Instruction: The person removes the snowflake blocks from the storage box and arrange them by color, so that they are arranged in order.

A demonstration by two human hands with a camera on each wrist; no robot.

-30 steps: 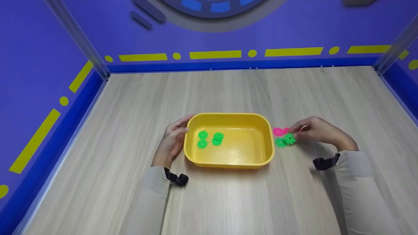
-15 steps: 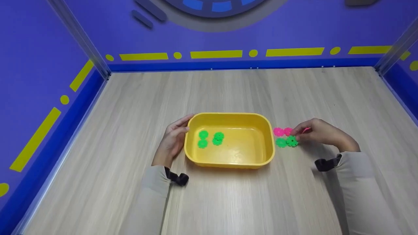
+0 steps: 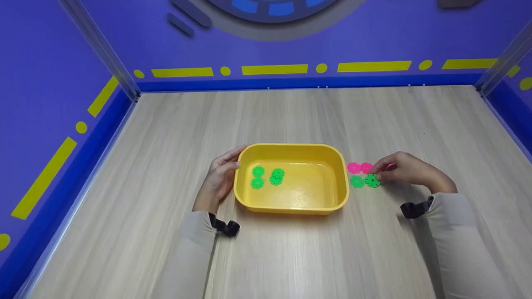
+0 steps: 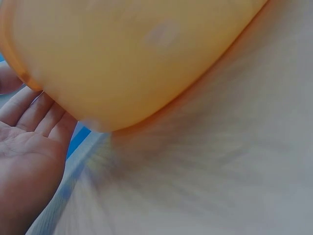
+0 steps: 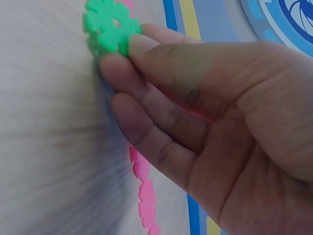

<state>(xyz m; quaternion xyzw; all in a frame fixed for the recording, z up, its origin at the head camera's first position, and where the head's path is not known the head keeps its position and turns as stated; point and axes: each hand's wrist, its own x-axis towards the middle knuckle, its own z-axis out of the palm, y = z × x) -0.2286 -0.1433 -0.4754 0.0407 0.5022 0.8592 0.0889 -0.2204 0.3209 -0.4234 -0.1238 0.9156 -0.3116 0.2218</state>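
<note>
My left hand (image 3: 221, 178) grips the left end of a yellow tub (image 3: 293, 211), thumb on the rim; the left wrist view shows its fingers against the tub wall (image 4: 122, 63). Right of the tub, my right hand (image 3: 409, 169) pinches a green notched disc (image 3: 372, 180) between thumb and fingers, at the table surface. Another green disc (image 3: 357, 182) lies just left of it. Pink discs (image 3: 354, 167) lie in a row behind, partly hidden by the hand. In the right wrist view the pinched green disc (image 5: 110, 24) is at the fingertips, with pink discs (image 5: 146, 203) beyond the hand.
Inside the tub, on its left side, lie several green discs (image 3: 257, 171), two of them overlapping. The wooden table (image 3: 291, 257) is bounded by a blue back wall (image 3: 291, 50) and side walls. Black straps (image 3: 226, 228) are on both wrists.
My right hand has moved slightly right and down with the green disc, which no longer overlaps the green disc beside it. The left hand and tub have not moved.
</note>
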